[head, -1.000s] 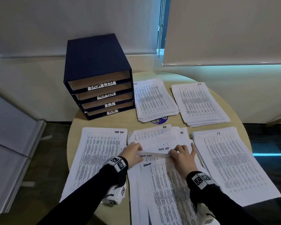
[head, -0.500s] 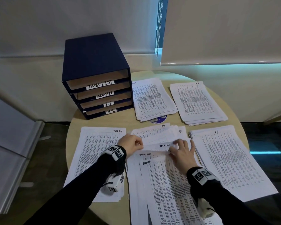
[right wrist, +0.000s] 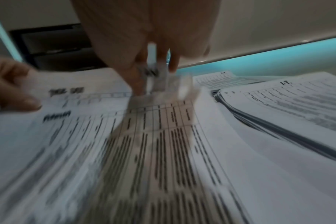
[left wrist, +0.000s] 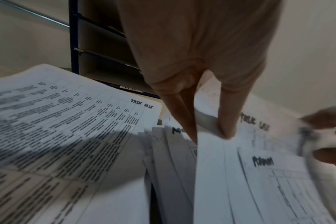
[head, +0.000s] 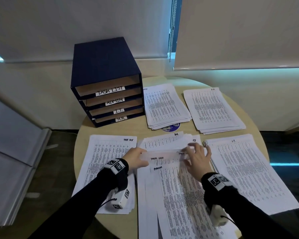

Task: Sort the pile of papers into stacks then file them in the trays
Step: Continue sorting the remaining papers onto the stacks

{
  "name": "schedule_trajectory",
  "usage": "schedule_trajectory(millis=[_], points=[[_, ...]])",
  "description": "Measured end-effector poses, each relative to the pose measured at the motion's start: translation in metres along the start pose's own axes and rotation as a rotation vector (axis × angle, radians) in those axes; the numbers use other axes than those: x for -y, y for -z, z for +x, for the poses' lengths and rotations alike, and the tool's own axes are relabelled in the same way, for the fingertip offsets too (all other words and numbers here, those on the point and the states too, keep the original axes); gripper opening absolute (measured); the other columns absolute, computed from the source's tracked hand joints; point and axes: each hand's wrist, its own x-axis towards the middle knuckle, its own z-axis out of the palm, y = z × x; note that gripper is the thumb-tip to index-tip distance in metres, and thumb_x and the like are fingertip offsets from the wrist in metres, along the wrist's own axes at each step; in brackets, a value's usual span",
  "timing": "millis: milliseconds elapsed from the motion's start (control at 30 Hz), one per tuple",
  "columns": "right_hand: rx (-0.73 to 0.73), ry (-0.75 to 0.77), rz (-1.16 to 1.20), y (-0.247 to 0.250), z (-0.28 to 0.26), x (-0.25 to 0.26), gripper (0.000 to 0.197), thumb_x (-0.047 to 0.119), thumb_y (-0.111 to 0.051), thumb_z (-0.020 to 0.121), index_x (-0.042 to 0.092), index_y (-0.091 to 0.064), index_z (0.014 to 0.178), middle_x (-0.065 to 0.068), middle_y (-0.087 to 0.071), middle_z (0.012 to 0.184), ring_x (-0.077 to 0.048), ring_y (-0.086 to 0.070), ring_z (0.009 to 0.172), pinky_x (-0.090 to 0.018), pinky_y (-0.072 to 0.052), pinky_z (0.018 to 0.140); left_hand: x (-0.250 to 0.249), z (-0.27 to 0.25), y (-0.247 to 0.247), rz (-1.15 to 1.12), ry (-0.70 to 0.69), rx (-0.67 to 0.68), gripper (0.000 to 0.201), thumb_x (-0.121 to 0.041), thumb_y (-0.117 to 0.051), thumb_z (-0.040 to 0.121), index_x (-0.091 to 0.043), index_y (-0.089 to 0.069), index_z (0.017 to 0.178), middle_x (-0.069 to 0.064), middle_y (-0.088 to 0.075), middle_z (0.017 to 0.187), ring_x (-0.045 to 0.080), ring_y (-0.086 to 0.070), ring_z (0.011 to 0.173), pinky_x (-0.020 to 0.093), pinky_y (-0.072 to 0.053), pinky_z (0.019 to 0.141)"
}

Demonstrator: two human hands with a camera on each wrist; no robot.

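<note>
Pinching one sheet (head: 162, 155) at both top corners — left hand (head: 135, 158) and right hand (head: 196, 158) — lifted just above the messy pile (head: 171, 195), mid-table, near the trays (head: 109, 100).

Office, labelled filing trays (head: 109, 94), printed paper stacks (head: 212, 109), roller blinds (head: 240, 31)

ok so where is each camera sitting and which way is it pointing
Head: worn on the head, looking forward and down at the round table, the blue tray unit and the paper stacks; both dark sleeves and hands show.
Left wrist: on the left wrist, looking along the left hand to the sheet it pinches; the tray unit stands behind.
Right wrist: on the right wrist, looking along the right hand over the blurred middle pile.
Shared: both wrist views show the sheet headed "task list" and the other hand's fingers.
</note>
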Motion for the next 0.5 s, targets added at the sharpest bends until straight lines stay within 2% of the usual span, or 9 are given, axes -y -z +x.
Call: schedule_trajectory(millis=[67, 100, 167, 333, 400, 500], points=[[-0.16, 0.021, -0.033, -0.002, -0.007, 0.006, 0.066, 0.003, -0.078, 0.053, 0.021, -0.054, 0.111, -0.01, -0.052, 0.117, -0.025, -0.044, 0.114, -0.053, -0.013, 0.108, -0.003, -0.001, -0.004, 0.015, 0.007, -0.056, 0.035, -0.019, -0.071, 0.083, -0.01, -0.065, 0.116, 0.009, -0.064, 0.114, 0.025, -0.062, 0.106, 0.028, -0.046, 0.089], [-0.204, 0.075, -0.057, -0.005, -0.013, 0.01, 0.072, -0.001, -0.078, 0.046, 0.022, -0.052, 0.109, -0.008, -0.054, 0.111, -0.023, -0.045, 0.109, -0.049, -0.017, 0.105, -0.006, -0.003, -0.005, 0.034, 0.004, -0.076, 0.04, -0.02, -0.071, 0.084, -0.009, -0.063, 0.121, 0.008, -0.063, 0.118, 0.024, -0.06, 0.108, 0.028, -0.046, 0.092], [-0.173, 0.185, -0.081, -0.012, -0.023, 0.018, 0.068, 0.002, -0.078, 0.043, 0.027, -0.053, 0.101, -0.002, -0.054, 0.098, -0.02, -0.052, 0.096, -0.044, -0.025, 0.097, -0.006, -0.002, -0.009, 0.062, -0.01, -0.085, 0.044, -0.022, -0.07, 0.084, -0.012, -0.06, 0.126, 0.006, -0.061, 0.123, 0.022, -0.059, 0.111, 0.027, -0.045, 0.095], [-0.005, 0.056, -0.059, -0.026, -0.032, 0.022, 0.036, 0.03, -0.076, 0.061, 0.033, -0.06, 0.093, 0.002, -0.053, 0.096, -0.018, -0.056, 0.09, -0.045, -0.045, 0.085, -0.008, 0.002, -0.003, 0.089, -0.019, -0.088, 0.048, -0.028, -0.069, 0.085, -0.015, -0.058, 0.13, 0.005, -0.059, 0.127, 0.02, -0.057, 0.114, 0.033, -0.044, 0.101], [0.021, 0.05, -0.068, -0.032, -0.033, 0.02, 0.025, 0.034, -0.071, 0.07, 0.033, -0.06, 0.093, 0.003, -0.053, 0.097, -0.017, -0.056, 0.092, -0.045, -0.045, 0.087, -0.012, 0.002, 0.005, 0.083, -0.036, -0.126, 0.047, -0.028, -0.069, 0.085, -0.015, -0.058, 0.129, 0.005, -0.059, 0.125, 0.021, -0.056, 0.114, 0.032, -0.044, 0.1], [0.109, 0.061, -0.042, -0.04, -0.037, 0.017, 0.016, 0.035, -0.056, 0.087, 0.032, -0.057, 0.103, 0.003, -0.049, 0.104, -0.017, -0.051, 0.097, -0.044, -0.039, 0.096, -0.019, -0.002, 0.02, 0.051, -0.069, -0.235, 0.045, -0.028, -0.07, 0.086, -0.009, -0.06, 0.126, 0.008, -0.061, 0.122, 0.024, -0.056, 0.117, 0.028, -0.042, 0.098]])
